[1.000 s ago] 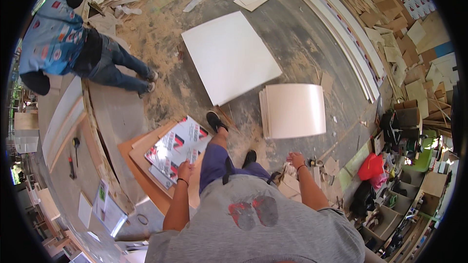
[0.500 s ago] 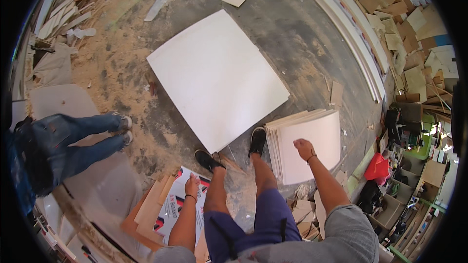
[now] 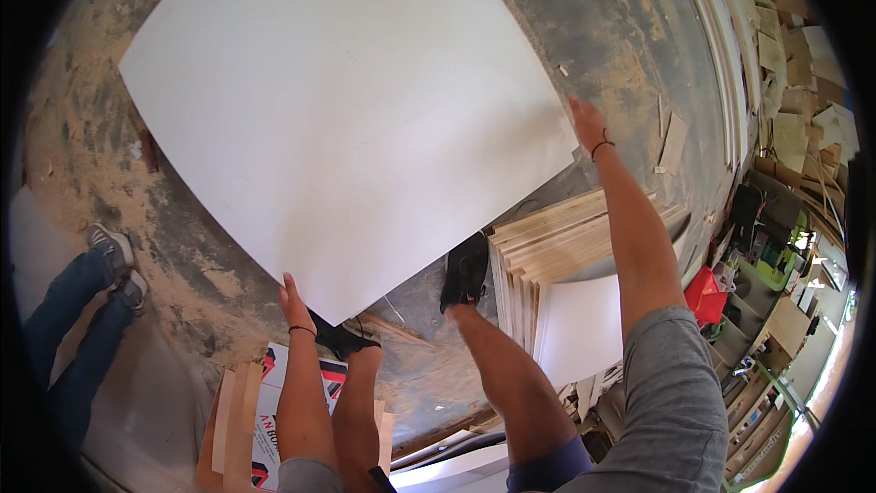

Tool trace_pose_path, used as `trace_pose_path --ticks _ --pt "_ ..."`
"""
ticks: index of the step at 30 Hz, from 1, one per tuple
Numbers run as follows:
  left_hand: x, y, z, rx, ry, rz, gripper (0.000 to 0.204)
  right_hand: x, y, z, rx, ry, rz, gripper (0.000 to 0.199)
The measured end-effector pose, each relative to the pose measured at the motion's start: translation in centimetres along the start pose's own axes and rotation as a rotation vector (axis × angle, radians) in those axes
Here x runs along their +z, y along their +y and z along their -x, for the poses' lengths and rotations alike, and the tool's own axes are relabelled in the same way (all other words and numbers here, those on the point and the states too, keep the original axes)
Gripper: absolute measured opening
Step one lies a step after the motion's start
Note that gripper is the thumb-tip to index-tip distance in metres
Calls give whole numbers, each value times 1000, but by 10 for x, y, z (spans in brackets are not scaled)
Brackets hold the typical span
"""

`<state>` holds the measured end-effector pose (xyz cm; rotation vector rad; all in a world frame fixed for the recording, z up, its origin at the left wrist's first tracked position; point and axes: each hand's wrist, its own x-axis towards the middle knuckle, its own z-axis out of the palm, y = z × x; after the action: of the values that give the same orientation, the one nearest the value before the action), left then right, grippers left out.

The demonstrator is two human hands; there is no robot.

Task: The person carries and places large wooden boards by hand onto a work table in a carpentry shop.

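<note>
In the head view, a large white board lies flat over the dusty concrete floor, filling most of the far and left part of the scene. The left hand rests at the board's near corner, fingers laid flat against the edge; whether they curl under it cannot be told. The right hand reaches far out to the board's right edge, touching it there (its fingers are mostly hidden against the rim, so their grip cannot be told either). Just right of the person's black shoes stands a stack of white-faced panels, pale wooden edges showing. A printed cardboard sheet lies near left. Another person's jeans-clad legs stand at the far left edge.
</note>
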<state>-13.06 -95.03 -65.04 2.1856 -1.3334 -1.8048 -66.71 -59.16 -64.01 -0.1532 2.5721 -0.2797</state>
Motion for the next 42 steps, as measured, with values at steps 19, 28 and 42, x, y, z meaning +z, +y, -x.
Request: trace_pose_path --ticks 19,28,42 --pt "42 5 18 -151 -70 288 63 22 -7 -11 159 -114 -219 77" --pt "62 5 29 -68 160 59 55 18 -8 -8 242 -133 -192 84" --pt "2 14 -1 -186 128 11 80 24 25 -5 360 -342 -211 100"
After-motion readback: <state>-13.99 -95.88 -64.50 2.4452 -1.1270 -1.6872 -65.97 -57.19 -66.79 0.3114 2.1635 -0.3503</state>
